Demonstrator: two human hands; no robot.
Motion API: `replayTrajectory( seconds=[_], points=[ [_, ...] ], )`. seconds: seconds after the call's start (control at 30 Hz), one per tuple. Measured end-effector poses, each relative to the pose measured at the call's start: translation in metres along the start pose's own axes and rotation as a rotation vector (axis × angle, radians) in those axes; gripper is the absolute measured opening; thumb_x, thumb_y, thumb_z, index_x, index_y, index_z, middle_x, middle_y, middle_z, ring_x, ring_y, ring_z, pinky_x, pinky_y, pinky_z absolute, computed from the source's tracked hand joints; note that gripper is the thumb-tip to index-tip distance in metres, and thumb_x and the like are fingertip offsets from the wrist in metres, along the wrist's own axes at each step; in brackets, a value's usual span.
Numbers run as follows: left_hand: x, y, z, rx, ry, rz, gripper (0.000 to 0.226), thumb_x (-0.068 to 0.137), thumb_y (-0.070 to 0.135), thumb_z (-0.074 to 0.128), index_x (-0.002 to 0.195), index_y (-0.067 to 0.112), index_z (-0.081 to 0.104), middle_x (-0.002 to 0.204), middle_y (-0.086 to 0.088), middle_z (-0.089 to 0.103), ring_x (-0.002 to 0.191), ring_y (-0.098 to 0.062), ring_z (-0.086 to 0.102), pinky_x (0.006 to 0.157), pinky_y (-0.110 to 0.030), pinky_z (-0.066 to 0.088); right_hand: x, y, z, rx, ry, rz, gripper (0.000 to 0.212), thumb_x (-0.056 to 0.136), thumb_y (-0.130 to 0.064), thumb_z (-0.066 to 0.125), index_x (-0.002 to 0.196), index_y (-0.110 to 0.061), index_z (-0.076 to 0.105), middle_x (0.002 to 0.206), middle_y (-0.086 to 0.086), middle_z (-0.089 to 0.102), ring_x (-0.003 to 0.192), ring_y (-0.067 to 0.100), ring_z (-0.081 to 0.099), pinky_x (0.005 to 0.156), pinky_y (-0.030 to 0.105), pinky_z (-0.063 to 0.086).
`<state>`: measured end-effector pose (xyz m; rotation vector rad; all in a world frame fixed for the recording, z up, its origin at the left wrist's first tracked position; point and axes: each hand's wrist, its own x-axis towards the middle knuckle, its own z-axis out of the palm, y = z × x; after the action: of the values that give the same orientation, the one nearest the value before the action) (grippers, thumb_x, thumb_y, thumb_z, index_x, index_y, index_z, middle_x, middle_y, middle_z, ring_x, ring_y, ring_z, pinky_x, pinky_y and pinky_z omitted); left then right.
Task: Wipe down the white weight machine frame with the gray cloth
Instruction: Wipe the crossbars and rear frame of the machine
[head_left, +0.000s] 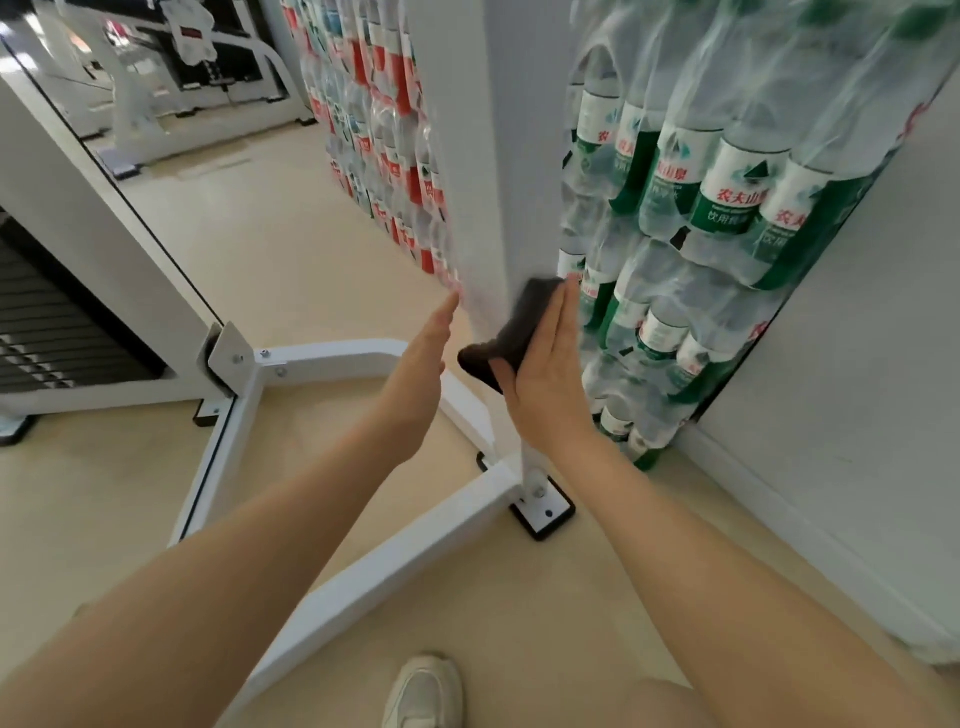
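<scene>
Pressing gray cloth (511, 325) against frame (467, 156), right hand (545, 384) flat.

Dark gray cloth (511, 330), white frame (462, 156), green-labelled bottles (727, 197).
</scene>
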<state>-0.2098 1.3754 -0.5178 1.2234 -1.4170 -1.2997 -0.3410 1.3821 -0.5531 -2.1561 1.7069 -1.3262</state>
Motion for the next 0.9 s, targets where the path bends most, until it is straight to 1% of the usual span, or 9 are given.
replayTrajectory(
  seconds=[0.07, 0.13, 0.2, 0.33, 0.43, 0.53, 0.63, 0.77, 0.9],
  points=[
    [0.005, -0.005, 0.005, -0.013, -0.012, -0.032, 0.037, 0.097, 0.051, 0.019, 0.132, 0.049, 0.032, 0.140, 0.024, 0.029, 0.131, 0.000, 0.027, 0.113, -0.038, 0.019, 0.022, -0.005, -0.011, 0.174, 0.049, 0.024, 0.084, 0.088, -0.018, 0.056, 0.141, 0.005, -0.005, 0.150, 0.018, -0.001, 0.139, 0.020, -0.003, 0.116, 0.024, -0.001],
    [0.009, -0.007, 0.010, -0.003, 0.005, -0.039, 0.041, 0.097, 0.050, 0.023, 0.136, 0.046, 0.034, 0.144, 0.022, 0.031, 0.132, -0.001, 0.030, 0.113, -0.041, 0.021, 0.044, -0.011, -0.021, 0.354, 0.105, -0.015, 0.078, 0.088, -0.017, 0.051, 0.144, 0.005, 0.000, 0.152, 0.011, 0.009, 0.140, 0.011, 0.005, 0.113, 0.016, 0.003],
    [0.013, -0.005, 0.016, 0.036, 0.078, 0.025, 0.041, 0.099, 0.042, 0.027, 0.140, 0.041, 0.030, 0.146, 0.018, 0.030, 0.134, -0.005, 0.029, 0.113, -0.043, 0.024, 0.063, -0.015, -0.033, 0.499, 0.137, -0.063, 0.070, 0.089, -0.016, 0.045, 0.145, -0.001, 0.006, 0.148, 0.004, 0.019, 0.136, 0.004, 0.018, 0.111, 0.015, 0.016],
    [0.011, 0.023, 0.019, 0.167, 0.235, 0.298, 0.042, 0.097, 0.031, 0.030, 0.133, 0.051, 0.021, 0.148, 0.017, 0.018, 0.135, -0.004, 0.026, 0.114, -0.042, 0.024, 0.083, -0.010, -0.049, 0.418, 0.125, -0.046, 0.056, 0.089, -0.030, 0.037, 0.138, -0.003, 0.031, 0.140, 0.010, 0.023, 0.123, 0.024, 0.036, 0.108, 0.027, 0.029],
    [0.005, 0.048, 0.021, 0.257, 0.254, 0.424, 0.045, 0.095, 0.025, 0.029, 0.130, 0.052, 0.021, 0.148, 0.019, 0.018, 0.138, -0.010, 0.023, 0.114, -0.044, 0.022, 0.073, -0.006, -0.055, 0.586, -0.058, 0.072, 0.043, 0.090, -0.023, 0.041, 0.131, -0.009, 0.039, 0.114, -0.012, 0.042, 0.108, 0.010, 0.045, 0.100, 0.032, 0.038],
    [-0.003, 0.061, 0.028, 0.229, 0.237, 0.361, 0.045, 0.100, 0.016, 0.030, 0.131, 0.047, 0.021, 0.151, 0.011, 0.024, 0.138, -0.009, 0.025, 0.114, -0.044, 0.022, 0.062, -0.007, -0.061, 0.873, -0.129, 0.245, 0.047, 0.093, -0.005, 0.048, 0.133, -0.017, 0.026, 0.116, -0.003, 0.055, 0.098, -0.005, 0.055, 0.086, 0.014, 0.045],
    [-0.009, 0.078, 0.032, 0.067, 0.253, 0.310, 0.042, 0.100, 0.025, 0.033, 0.125, 0.058, 0.022, 0.142, 0.016, 0.036, 0.130, -0.005, 0.039, 0.108, -0.039, 0.034, 0.079, -0.021, -0.075, 0.904, -0.125, 0.192, 0.043, 0.093, -0.001, 0.046, 0.130, -0.016, 0.031, 0.120, 0.001, 0.053, 0.101, -0.007, 0.052, 0.085, 0.006, 0.041],
    [-0.008, 0.097, 0.033, 0.132, 0.242, 0.273, 0.049, 0.099, 0.030, 0.037, 0.118, 0.071, 0.021, 0.129, 0.023, 0.043, 0.108, 0.006, 0.053, 0.092, -0.030, 0.045, 0.118, -0.048, -0.103, 0.912, -0.155, -0.011, 0.053, 0.093, -0.005, 0.041, 0.142, -0.021, 0.028, 0.124, -0.018, 0.046, 0.115, -0.009, 0.045, 0.100, 0.012, 0.036],
    [-0.006, 0.098, 0.035, 0.229, 0.279, 0.247, 0.055, 0.098, 0.025, 0.040, 0.140, 0.051, 0.014, 0.129, 0.014, 0.041, 0.114, -0.005, 0.051, 0.101, -0.042, 0.042, 0.112, -0.041, -0.105, 0.975, -0.285, -0.042, 0.055, 0.093, -0.007, 0.041, 0.137, -0.034, 0.022, 0.128, -0.023, 0.041, 0.116, -0.014, 0.042, 0.098, 0.010, 0.037]
  ],
)
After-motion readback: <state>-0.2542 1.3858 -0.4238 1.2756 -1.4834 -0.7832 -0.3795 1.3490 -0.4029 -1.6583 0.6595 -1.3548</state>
